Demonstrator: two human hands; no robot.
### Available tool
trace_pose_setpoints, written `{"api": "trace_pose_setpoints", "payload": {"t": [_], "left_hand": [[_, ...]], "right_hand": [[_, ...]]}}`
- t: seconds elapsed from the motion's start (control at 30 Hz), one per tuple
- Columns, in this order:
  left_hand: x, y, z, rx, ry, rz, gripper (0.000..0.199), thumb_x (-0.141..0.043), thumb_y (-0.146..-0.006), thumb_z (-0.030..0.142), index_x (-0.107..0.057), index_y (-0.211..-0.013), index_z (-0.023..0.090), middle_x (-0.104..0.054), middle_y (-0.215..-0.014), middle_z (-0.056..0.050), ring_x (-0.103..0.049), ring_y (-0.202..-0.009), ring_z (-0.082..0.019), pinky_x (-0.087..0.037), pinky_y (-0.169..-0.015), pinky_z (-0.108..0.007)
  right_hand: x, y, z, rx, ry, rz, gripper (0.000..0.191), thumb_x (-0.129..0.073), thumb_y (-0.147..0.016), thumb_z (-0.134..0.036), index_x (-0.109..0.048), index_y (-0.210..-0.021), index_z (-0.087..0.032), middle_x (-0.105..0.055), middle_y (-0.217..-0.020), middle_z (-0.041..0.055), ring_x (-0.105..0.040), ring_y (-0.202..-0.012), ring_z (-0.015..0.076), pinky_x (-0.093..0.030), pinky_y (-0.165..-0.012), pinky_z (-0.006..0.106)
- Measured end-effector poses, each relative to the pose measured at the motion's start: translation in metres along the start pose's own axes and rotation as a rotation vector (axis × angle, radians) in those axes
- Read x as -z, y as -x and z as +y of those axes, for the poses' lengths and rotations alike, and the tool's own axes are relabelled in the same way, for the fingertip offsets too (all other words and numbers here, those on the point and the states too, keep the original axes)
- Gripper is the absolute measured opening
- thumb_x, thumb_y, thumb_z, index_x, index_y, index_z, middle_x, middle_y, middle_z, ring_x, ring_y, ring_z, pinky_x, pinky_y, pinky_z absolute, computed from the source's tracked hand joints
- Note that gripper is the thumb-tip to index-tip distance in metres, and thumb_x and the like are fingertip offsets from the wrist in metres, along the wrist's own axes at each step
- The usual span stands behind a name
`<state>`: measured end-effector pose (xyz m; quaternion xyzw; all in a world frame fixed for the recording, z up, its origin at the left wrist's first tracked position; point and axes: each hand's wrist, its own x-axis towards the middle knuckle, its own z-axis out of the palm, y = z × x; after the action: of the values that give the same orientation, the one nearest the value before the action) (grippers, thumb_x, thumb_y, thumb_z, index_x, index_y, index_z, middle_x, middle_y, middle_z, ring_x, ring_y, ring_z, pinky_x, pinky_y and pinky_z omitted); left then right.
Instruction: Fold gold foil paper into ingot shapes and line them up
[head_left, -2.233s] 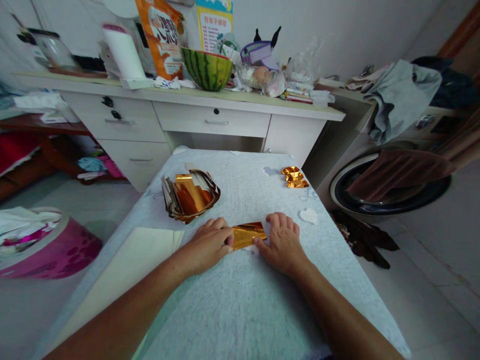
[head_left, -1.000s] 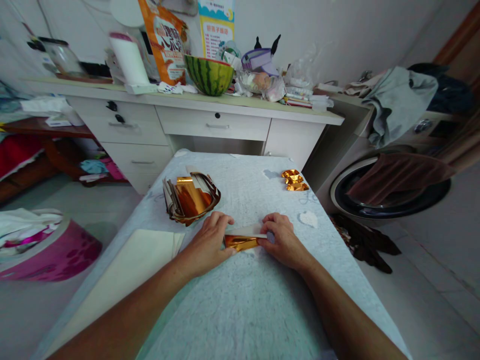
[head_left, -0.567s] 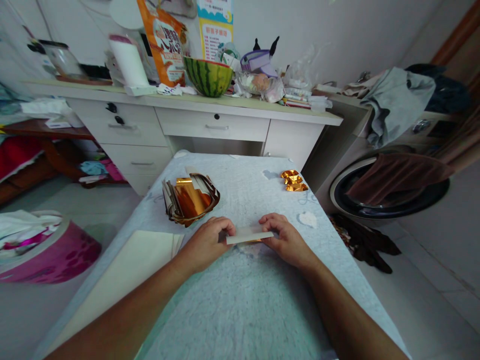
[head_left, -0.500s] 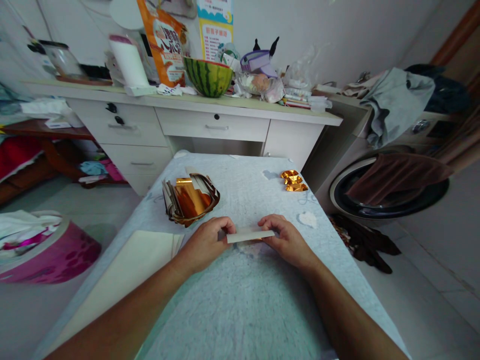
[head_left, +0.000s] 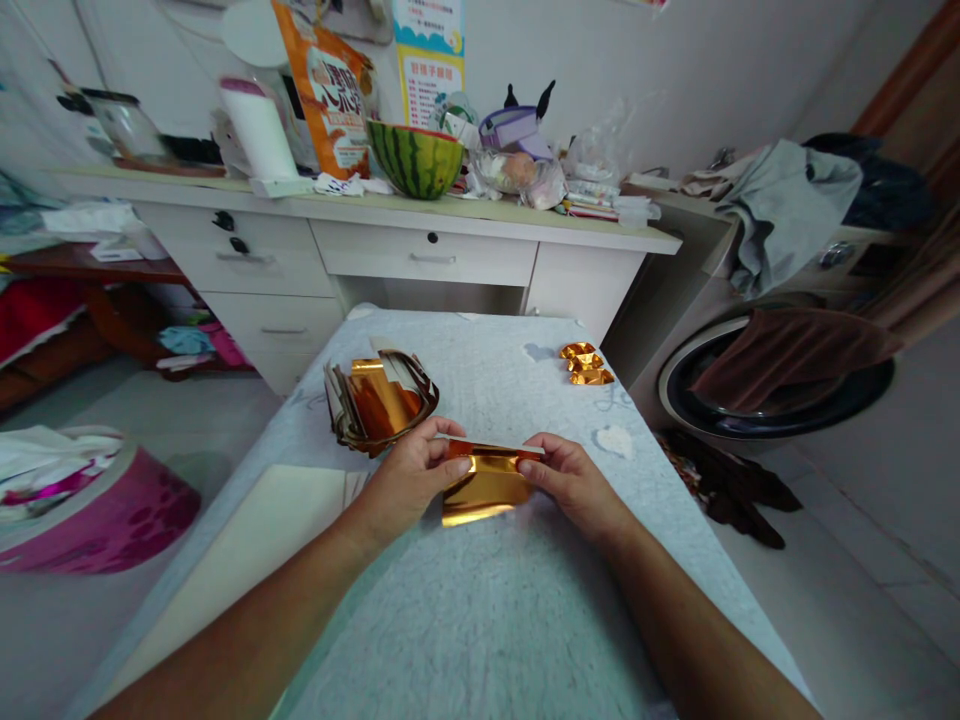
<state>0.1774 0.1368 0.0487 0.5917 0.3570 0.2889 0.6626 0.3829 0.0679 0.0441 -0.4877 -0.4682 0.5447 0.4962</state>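
Observation:
A sheet of gold foil paper (head_left: 487, 492) is held between my two hands over the table, its shiny side showing and its far edge folded. My left hand (head_left: 421, 468) pinches its left end, thumb on top. At the other end, my right hand (head_left: 568, 474) grips the sheet the same way. Behind my left hand sits a brown basket (head_left: 360, 441) with gold foil sheets (head_left: 382, 395) and pale-backed sheets standing in it. Several folded gold foil pieces (head_left: 587, 364) lie in a short row at the table's far right.
A cloth covers the table (head_left: 480, 620); a cream sheet (head_left: 277, 530) lies along its left side. Beyond stands a white desk (head_left: 427, 250) bearing a cut watermelon (head_left: 416, 160) and an orange snack bag (head_left: 330, 100). A pink bin (head_left: 142, 500) is left, a washing machine (head_left: 690, 260) right.
The gold sheet has turned from showing a narrow pale edge to showing its shiny face towards me. My hands have rotated with it, the thumbs now on top.

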Motion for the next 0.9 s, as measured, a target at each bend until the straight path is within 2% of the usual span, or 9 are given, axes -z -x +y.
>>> {"api": "trace_pose_setpoints", "payload": {"t": [0.1, 0.23, 0.3, 0.33, 0.43, 0.53, 0.67, 0.8, 0.9], "left_hand": [[-0.002, -0.001, -0.001, -0.018, -0.020, 0.047, 0.035, -0.061, -0.079, 0.034, -0.042, -0.107, 0.022, -0.064, -0.082, 0.001, -0.063, -0.073, -0.015, -0.047, -0.067, -0.029], [0.000, 0.000, -0.004, -0.189, -0.344, 0.311, 0.032, -0.061, -0.078, 0.032, -0.047, -0.104, 0.020, -0.060, -0.096, -0.003, -0.058, -0.084, -0.016, -0.046, -0.073, -0.029], [0.000, 0.003, -0.002, -0.280, -0.533, 0.402, 0.025, -0.058, -0.081, 0.032, -0.052, -0.102, 0.020, -0.059, -0.099, -0.004, -0.056, -0.090, -0.017, -0.045, -0.077, -0.031], [-0.001, 0.005, 0.000, -0.327, -0.611, 0.397, 0.020, -0.056, -0.083, 0.031, -0.054, -0.100, 0.020, -0.059, -0.098, -0.004, -0.055, -0.091, -0.018, -0.044, -0.079, -0.031], [-0.005, 0.011, 0.005, -0.447, -0.768, 0.259, 0.013, -0.049, -0.088, 0.028, -0.060, -0.090, 0.021, -0.062, -0.094, -0.004, -0.055, -0.093, -0.019, -0.043, -0.084, -0.033], [-0.009, 0.013, 0.005, -0.512, -0.826, 0.154, 0.017, -0.047, -0.090, 0.025, -0.062, -0.097, 0.021, -0.064, -0.099, -0.005, -0.055, -0.098, -0.020, -0.043, -0.089, -0.035], [-0.012, 0.014, 0.002, -0.528, -0.857, 0.091, 0.022, -0.047, -0.090, 0.024, -0.063, -0.105, 0.022, -0.065, -0.106, -0.005, -0.054, -0.104, -0.022, -0.042, -0.093, -0.038], [-0.012, 0.012, 0.001, -0.513, -0.865, 0.071, 0.021, -0.047, -0.089, 0.023, -0.063, -0.103, 0.023, -0.065, -0.107, -0.005, -0.054, -0.105, -0.022, -0.041, -0.095, -0.040], [-0.010, 0.009, -0.003, -0.442, -0.806, 0.196, 0.023, -0.053, -0.085, 0.024, -0.057, -0.107, 0.023, -0.060, -0.114, -0.006, -0.052, -0.110, -0.022, -0.041, -0.097, -0.041]], "right_hand": [[-0.001, 0.000, -0.001, -0.013, -0.062, 0.038, 0.029, -0.072, -0.070, -0.042, -0.055, -0.075, -0.019, -0.059, -0.069, -0.0021, -0.052, -0.062, 0.0114, -0.037, -0.061, 0.023], [0.001, -0.003, 0.001, -0.031, -0.113, 0.188, 0.032, -0.072, -0.067, -0.041, -0.048, -0.070, -0.020, -0.053, -0.060, -0.0045, -0.045, -0.052, 0.0097, -0.032, -0.050, 0.021], [0.002, -0.005, 0.003, -0.042, -0.114, 0.267, 0.033, -0.071, -0.066, -0.041, -0.046, -0.068, -0.021, -0.047, -0.055, -0.0066, -0.039, -0.046, 0.0084, -0.026, -0.045, 0.021], [0.002, -0.006, 0.004, -0.039, -0.101, 0.302, 0.032, -0.071, -0.066, -0.041, -0.045, -0.067, -0.021, -0.046, -0.053, -0.0074, -0.036, -0.044, 0.0078, -0.024, -0.043, 0.021], [0.004, -0.009, 0.007, -0.017, -0.048, 0.389, 0.030, -0.070, -0.066, -0.038, -0.045, -0.066, -0.021, -0.044, -0.052, -0.0083, -0.032, -0.043, 0.0069, -0.023, -0.043, 0.021], [0.005, -0.010, 0.010, -0.010, -0.016, 0.426, 0.028, -0.069, -0.066, -0.037, -0.046, -0.065, -0.021, -0.045, -0.053, -0.0080, -0.033, -0.043, 0.0070, -0.025, -0.044, 0.022], [0.006, -0.010, 0.012, -0.006, 0.019, 0.429, 0.026, -0.069, -0.068, -0.039, -0.050, -0.066, -0.021, -0.050, -0.056, -0.0054, -0.042, -0.049, 0.0098, -0.032, -0.047, 0.023], [0.008, -0.010, 0.014, -0.017, 0.067, 0.423, 0.028, -0.068, -0.069, -0.044, -0.053, -0.066, -0.020, -0.053, -0.058, -0.0035, -0.046, -0.052, 0.0116, -0.035, -0.049, 0.023], [0.007, -0.009, 0.014, -0.025, 0.044, 0.406, 0.030, -0.069, -0.069, -0.046, -0.055, -0.066, -0.019, -0.055, -0.059, -0.0026, -0.047, -0.053, 0.0118, -0.036, -0.050, 0.023]]}}
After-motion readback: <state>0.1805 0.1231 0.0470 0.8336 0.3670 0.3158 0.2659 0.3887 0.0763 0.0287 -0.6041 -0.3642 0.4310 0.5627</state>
